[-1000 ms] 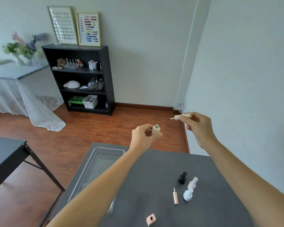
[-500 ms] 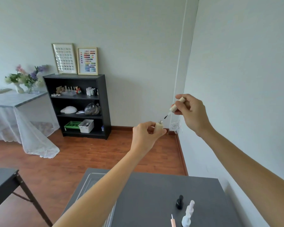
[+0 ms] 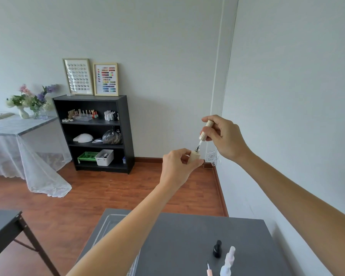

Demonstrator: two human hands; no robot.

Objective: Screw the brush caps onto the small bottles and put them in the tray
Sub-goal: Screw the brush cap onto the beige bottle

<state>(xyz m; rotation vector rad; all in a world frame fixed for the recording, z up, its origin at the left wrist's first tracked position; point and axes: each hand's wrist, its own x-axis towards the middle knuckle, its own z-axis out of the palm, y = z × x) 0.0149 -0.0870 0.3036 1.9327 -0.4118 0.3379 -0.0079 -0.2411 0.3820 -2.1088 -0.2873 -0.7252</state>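
My left hand (image 3: 177, 166) is raised in front of me and pinches a small cream bottle (image 3: 194, 155), neck upward. Just above it, my right hand (image 3: 225, 136) grips a cream ribbed brush cap (image 3: 206, 130), tilted, with the brush tip dipping into the bottle's neck. The cap's collar stays apart from the bottle. Down on the grey table (image 3: 177, 240) a clear plastic tray (image 3: 110, 222) shows at the left, largely hidden by my left forearm. A black bottle (image 3: 217, 249), a white bottle (image 3: 228, 259) and a pink brush cap (image 3: 209, 271) rest near the bottom edge.
A wall runs close along the table's right side. Across the wooden floor stands a black shelf (image 3: 94, 134) with bottles and bins. A lace-draped table (image 3: 20, 136) with flowers is at the left, and a black table corner (image 3: 6, 222) at the lower left.
The view has tilted upward. My right hand swung the brush cap from sideways to above the bottle and lowered the brush tip into the neck. My left hand kept holding the bottle.
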